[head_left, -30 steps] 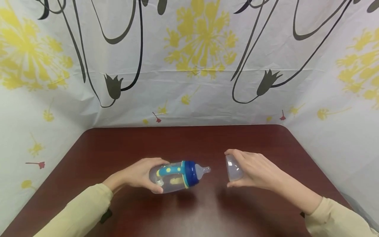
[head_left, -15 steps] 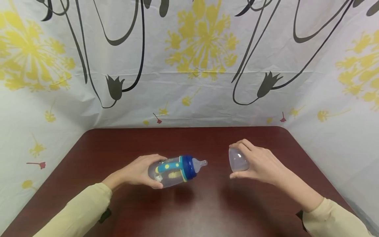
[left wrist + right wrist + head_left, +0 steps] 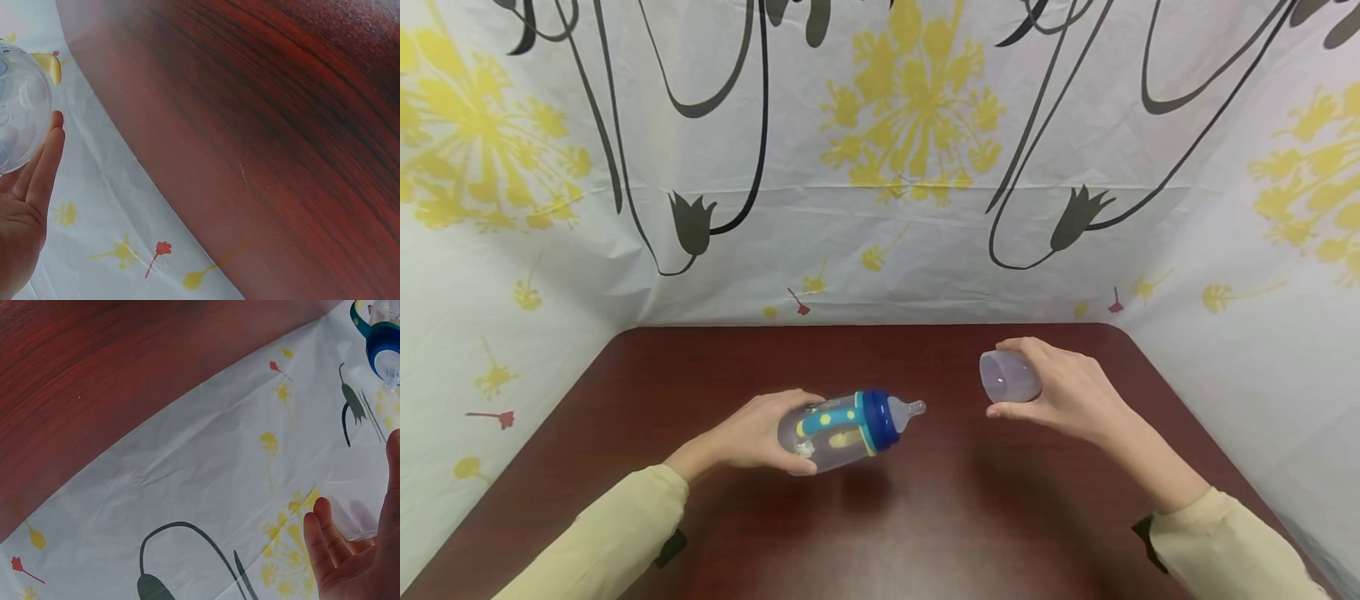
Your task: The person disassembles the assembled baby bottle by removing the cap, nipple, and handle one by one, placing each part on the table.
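Note:
My left hand (image 3: pixel 748 437) grips a clear baby bottle (image 3: pixel 838 435) round its base end and holds it on its side over the table. The bottle has a blue collar, a blue handle with yellow dots, and a clear teat pointing right and slightly up. In the left wrist view the round bottom of the bottle (image 3: pixel 25 106) shows at the left edge. My right hand (image 3: pixel 1071 387) holds a clear bottle cap (image 3: pixel 1009 377) between thumb and fingers, its open end turned left toward the teat. A gap separates cap and teat. The right wrist view shows the cap (image 3: pixel 356 494) against the palm.
Below both hands lies a dark red-brown wooden table (image 3: pixel 880 525) with rounded far corners. A white sheet (image 3: pixel 820 167) printed with yellow and grey flowers hangs behind it and along both sides.
My right hand has moved away toward the table's far side with the cap, tilting its open end more into view. The left hand and bottle have risen slightly in view, then stayed nearly still.

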